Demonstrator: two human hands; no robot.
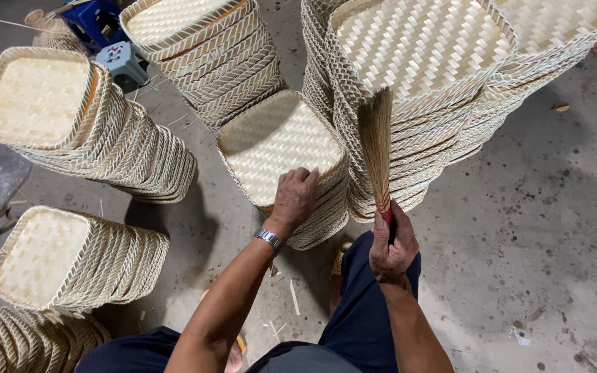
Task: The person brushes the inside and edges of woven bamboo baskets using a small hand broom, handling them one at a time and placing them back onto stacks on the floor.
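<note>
My left hand (293,198), with a metal watch on the wrist, rests fingers apart on the near rim of the top woven bamboo tray (271,138) of a short stack right in front of me. My right hand (392,247) is closed around the red-wrapped handle of a small straw hand broom (376,141). The broom points upward, its bristles in front of a taller stack of trays (419,45) to the right.
Stacks of square woven bamboo trays stand all around on the concrete floor: a leaning stack at the left (70,114), one at the lower left (57,259), one behind (202,38). A blue stool (95,17) and a small grey stool (124,63) stand at the back left. My dark trousers (361,311) are below.
</note>
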